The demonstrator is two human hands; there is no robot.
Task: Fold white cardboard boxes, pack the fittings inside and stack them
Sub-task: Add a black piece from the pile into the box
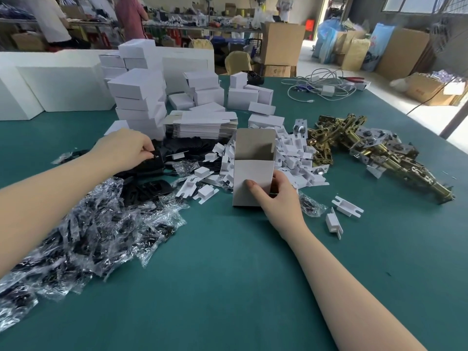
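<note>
Open box [254, 171] seemingly empty, gripped by right hand [278, 198]; left hand [126, 149] pinching black fitting [155, 160].

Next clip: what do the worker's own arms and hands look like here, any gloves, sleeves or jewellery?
Both forearms are bare as far as the frame shows, no sleeves in view. The left hand and right hand wear no gloves; no rings, watch or bracelets are visible. The visible right thumbnail looks short and unpainted.

Open green surface [228, 274] near edge, btwn bagged black parts [83, 239] at left and two loose white inserts [340, 214] at right. Farther back, blocked: upright box [253, 178], insert heap [291, 158], brass fittings [367, 148], prob. no gap.
</note>
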